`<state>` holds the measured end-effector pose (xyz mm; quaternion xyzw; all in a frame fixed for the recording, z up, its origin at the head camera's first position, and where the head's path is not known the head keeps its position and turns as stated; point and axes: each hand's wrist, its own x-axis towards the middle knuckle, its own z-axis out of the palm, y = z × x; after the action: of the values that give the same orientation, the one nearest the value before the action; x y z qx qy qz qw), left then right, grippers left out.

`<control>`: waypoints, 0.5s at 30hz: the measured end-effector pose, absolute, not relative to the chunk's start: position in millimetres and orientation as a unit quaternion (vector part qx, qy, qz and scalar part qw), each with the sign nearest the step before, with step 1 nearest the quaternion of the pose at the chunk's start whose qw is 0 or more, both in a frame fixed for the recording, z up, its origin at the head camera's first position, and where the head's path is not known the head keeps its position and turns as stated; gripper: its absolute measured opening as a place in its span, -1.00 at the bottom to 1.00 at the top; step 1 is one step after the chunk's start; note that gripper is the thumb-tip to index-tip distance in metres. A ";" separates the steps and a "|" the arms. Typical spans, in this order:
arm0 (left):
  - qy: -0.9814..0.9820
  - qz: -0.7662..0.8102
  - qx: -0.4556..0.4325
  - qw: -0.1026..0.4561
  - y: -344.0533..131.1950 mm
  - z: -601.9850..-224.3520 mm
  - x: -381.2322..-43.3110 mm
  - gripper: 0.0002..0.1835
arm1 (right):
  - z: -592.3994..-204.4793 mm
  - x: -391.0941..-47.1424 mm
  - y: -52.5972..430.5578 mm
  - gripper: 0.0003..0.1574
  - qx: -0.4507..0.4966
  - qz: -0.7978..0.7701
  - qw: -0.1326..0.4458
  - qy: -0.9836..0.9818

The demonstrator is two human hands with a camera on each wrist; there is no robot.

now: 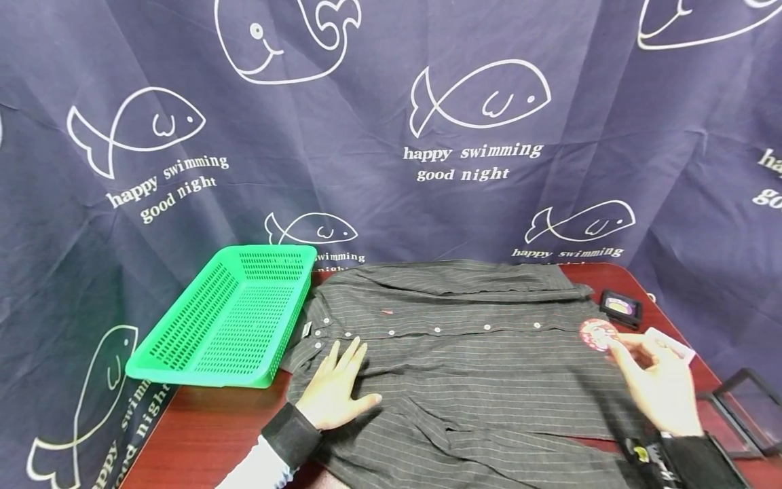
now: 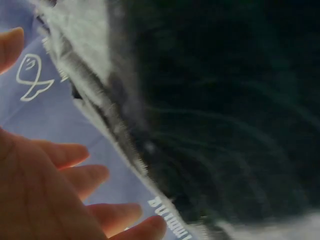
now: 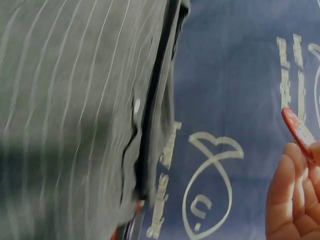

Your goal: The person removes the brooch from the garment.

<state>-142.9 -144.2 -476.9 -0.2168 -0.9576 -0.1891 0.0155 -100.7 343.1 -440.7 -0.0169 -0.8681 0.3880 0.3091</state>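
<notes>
A dark grey pinstriped shirt [image 1: 476, 380] with white buttons lies spread over the table. My left hand [image 1: 336, 390] is over its collar end, fingers spread and holding nothing. The left wrist view shows the same fingers [image 2: 85, 180] extended; whether they touch the cloth I cannot tell. On the right, my right hand [image 1: 662, 384] pinches a round red-and-white badge [image 1: 597, 335] between thumb and fingers, above the shirt's hem end. From the right wrist, the badge [image 3: 298, 132] appears nearly edge-on at the fingertips.
A green plastic basket [image 1: 269, 322] stands at the left, beside the collar. At the right lie a small black frame [image 1: 620, 307] with a colourful oval inside, a white item [image 1: 670, 345] partly behind my hand, and an open dark-framed case [image 1: 748, 414]. A blue fish-print curtain [image 1: 379, 183] hangs behind the red-brown table [image 1: 208, 421].
</notes>
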 end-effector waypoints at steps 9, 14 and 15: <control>-0.962 -0.162 -0.213 -0.051 -149.1 -479.4 -142.4 -0.01 | -445.7 -70.0 397.8 -0.92 -0.167 0.385 0.231 -0.878; -0.961 -0.142 -0.223 -0.081 -146.8 -477.0 -142.3 -0.02 | -470.5 -62.5 430.1 -0.52 -0.102 0.543 0.264 -0.790; -0.961 -0.137 -0.226 -0.085 -146.3 -475.8 -141.8 -0.02 | -476.6 -61.8 435.6 -0.45 -0.072 0.597 0.275 -0.751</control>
<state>-141.8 -146.3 -475.8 -0.2257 -0.9607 -0.1373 -0.0849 -61.8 435.6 -476.6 -0.0715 -0.7505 0.5968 0.2748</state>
